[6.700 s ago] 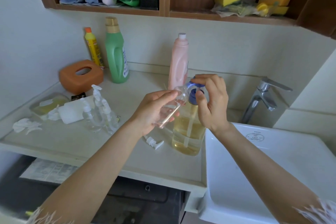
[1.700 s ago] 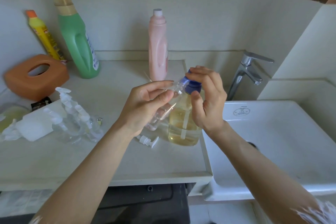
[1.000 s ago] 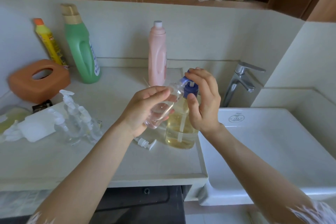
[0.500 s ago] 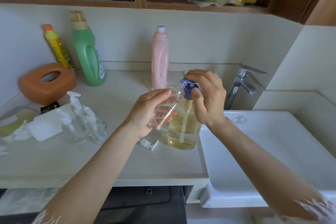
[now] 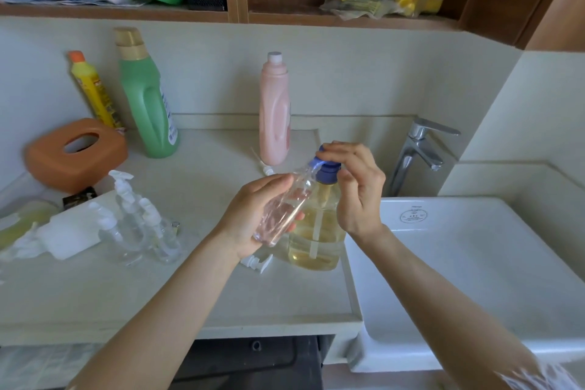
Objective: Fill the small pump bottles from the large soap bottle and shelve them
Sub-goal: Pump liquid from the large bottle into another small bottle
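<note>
Meanwhile, a small clear bottle point(image 5: 286, 210) is gripped in the left hand point(image 5: 253, 215) and tilted, neck up, to the blue pump spout point(image 5: 316, 165) of the large soap bottle point(image 5: 316, 234), pressed by the right hand's point(image 5: 357, 193) curled fingers.

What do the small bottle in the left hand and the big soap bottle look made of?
Small bottle: clear glossy plastic, probably; fingers show through its wall. Large soap bottle: also transparent, likely plastic, with amber liquid and a white dip tube visible inside. Its pump head is opaque blue plastic, smooth.
</note>
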`<state>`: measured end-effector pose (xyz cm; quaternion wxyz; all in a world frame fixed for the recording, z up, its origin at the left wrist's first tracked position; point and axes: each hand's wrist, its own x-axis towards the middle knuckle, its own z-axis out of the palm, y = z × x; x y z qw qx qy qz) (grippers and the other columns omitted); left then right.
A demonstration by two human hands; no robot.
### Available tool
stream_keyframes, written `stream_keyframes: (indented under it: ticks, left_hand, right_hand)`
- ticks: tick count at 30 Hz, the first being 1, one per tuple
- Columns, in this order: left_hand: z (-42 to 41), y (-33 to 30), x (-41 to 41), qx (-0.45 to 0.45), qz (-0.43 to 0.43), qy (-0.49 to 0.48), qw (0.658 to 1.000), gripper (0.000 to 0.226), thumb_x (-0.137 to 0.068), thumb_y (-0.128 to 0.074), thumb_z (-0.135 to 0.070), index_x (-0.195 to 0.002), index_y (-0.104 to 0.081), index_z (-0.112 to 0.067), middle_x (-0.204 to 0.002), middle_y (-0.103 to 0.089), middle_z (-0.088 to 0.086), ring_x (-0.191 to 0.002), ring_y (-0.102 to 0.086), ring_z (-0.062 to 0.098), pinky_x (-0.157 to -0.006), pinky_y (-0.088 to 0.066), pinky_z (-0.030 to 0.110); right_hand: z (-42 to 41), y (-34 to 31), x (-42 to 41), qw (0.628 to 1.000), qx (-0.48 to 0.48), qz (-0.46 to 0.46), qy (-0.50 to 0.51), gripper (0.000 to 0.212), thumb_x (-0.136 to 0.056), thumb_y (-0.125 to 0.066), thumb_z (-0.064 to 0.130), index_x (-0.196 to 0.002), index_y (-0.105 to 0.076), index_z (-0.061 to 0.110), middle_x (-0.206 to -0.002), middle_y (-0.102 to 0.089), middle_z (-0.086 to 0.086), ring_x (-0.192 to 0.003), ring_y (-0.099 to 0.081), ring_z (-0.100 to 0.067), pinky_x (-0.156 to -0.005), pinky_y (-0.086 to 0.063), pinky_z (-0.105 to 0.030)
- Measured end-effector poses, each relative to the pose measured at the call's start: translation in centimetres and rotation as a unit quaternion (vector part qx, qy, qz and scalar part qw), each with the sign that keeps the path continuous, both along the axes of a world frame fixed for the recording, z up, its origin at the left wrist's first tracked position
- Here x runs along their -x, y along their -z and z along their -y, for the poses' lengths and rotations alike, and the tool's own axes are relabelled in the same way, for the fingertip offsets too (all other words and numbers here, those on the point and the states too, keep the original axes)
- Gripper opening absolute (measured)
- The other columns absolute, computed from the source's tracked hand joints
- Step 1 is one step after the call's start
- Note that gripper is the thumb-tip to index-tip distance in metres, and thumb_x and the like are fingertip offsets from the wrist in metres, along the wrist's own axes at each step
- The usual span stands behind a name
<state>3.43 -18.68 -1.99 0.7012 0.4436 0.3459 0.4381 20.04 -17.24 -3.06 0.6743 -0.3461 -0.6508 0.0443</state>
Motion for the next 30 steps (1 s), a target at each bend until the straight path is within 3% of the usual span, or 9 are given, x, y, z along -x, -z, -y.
stream_keyframes:
  ticks: [6,8,11,13,18,25,30]
  left_hand:
    - [-0.1,-0.3,0.2,-0.003,-0.016,-0.005,1.0,0.038,-0.064,-0.076,-0.041,-0.092,-0.074,-0.015,-0.089,-0.072,0.01,-0.058,-0.066,0.021,-0.047,-0.05,0.025]
    - [-0.1,-0.5,0.2,-0.009,-0.006,-0.004,1.0,0.048,-0.057,-0.078,-0.044,-0.094,-0.073,-0.015,-0.089,-0.072,0.009,-0.059,-0.066,0.02,-0.048,-0.05,0.025]
    - [-0.2,-1.0,0.2,-0.01,0.012,0.018,1.0,0.041,-0.058,-0.078,-0.044,-0.09,-0.076,-0.018,-0.089,-0.073,0.007,-0.06,-0.066,0.019,-0.05,-0.052,0.025]
    - [-0.3,-1.1,0.3,0.0,0.019,0.033,0.999,0.037,-0.061,-0.076,-0.044,-0.089,-0.077,-0.02,-0.091,-0.073,0.006,-0.061,-0.067,0.017,-0.052,-0.053,0.024]
    - [-0.3,-1.0,0.0,0.015,0.036,0.045,0.998,0.048,-0.056,-0.076,-0.045,-0.094,-0.073,-0.017,-0.091,-0.072,0.008,-0.059,-0.065,0.017,-0.051,-0.051,0.023]
    - [-0.4,-0.1,0.0,0.013,0.011,0.025,1.0,0.047,-0.068,-0.066,-0.039,-0.104,-0.063,-0.008,-0.083,-0.071,0.006,-0.054,-0.062,0.016,-0.045,-0.047,0.021]
    - [-0.2,0.2,0.3,0.018,0.009,0.029,0.999,0.042,-0.072,-0.065,-0.038,-0.104,-0.066,-0.011,-0.086,-0.072,0.008,-0.057,-0.064,0.017,-0.047,-0.048,0.022]
  right_hand:
    - [0.1,-0.4,-0.2,0.999,0.03,0.019,0.004,0.04,-0.078,-0.038,-0.011,-0.093,-0.073,0.0,-0.097,-0.066,-0.01,-0.1,-0.06,-0.032,-0.09,-0.046,-0.032]
    - [0.4,-1.3,-0.4,0.999,0.029,0.027,0.003,0.039,-0.081,-0.037,-0.004,-0.092,-0.073,0.002,-0.097,-0.067,-0.011,-0.099,-0.06,-0.03,-0.088,-0.047,-0.033]
    - [0.3,-3.2,-0.6,0.999,0.046,0.015,-0.008,0.043,-0.081,-0.033,0.012,-0.087,-0.074,0.006,-0.092,-0.067,-0.004,-0.095,-0.061,-0.021,-0.085,-0.048,-0.032]
    - [0.2,-3.8,-0.5,0.998,0.06,0.015,-0.012,0.042,-0.083,-0.033,0.015,-0.086,-0.075,0.007,-0.09,-0.068,-0.002,-0.093,-0.061,-0.02,-0.084,-0.049,-0.038]
    - [0.3,-2.3,-0.5,1.0,0.018,0.019,-0.003,0.04,-0.089,-0.036,0.015,-0.096,-0.072,0.0,-0.098,-0.067,-0.009,-0.102,-0.061,-0.026,-0.088,-0.048,-0.043]
    - [-0.1,0.0,0.2,0.998,-0.026,0.026,0.051,0.038,-0.082,-0.038,0.011,-0.09,-0.074,0.004,-0.094,-0.062,0.003,-0.096,-0.061,-0.022,-0.081,-0.046,-0.058]
    - [0.2,0.1,0.4,0.998,0.001,0.024,0.051,0.039,-0.077,-0.038,0.009,-0.09,-0.074,0.005,-0.096,-0.062,0.004,-0.097,-0.061,-0.023,-0.085,-0.048,-0.05]
